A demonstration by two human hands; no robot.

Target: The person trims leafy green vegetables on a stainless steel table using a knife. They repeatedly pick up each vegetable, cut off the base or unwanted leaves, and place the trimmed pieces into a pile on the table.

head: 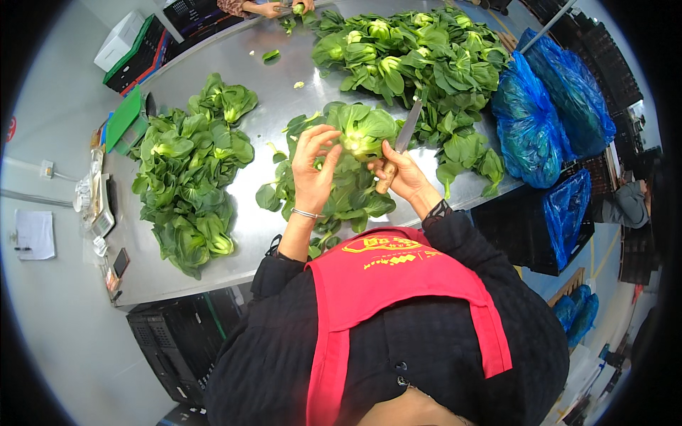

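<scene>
My right hand (399, 173) grips the wooden handle of a knife (409, 127), its blade pointing up and away. The fingers of that hand also touch the base of a head of bok choy (365, 130) held above the table. My left hand (315, 165) is at the left side of this head, fingers apart and curved; whether a fingertip touches the leaves is hard to tell. Loose bok choy leaves (346, 194) lie beneath both hands. A heap of bok choy (194, 170) is at the left, and a larger heap (426, 58) lies at the far right.
The metal table (250, 207) carries a green container (125, 125), a scale (104, 221) and a phone (121, 262) on its left side. Blue plastic bags (530, 122) and a black crate (525, 226) stand at the right. Another person's hands (272, 9) work at the far edge.
</scene>
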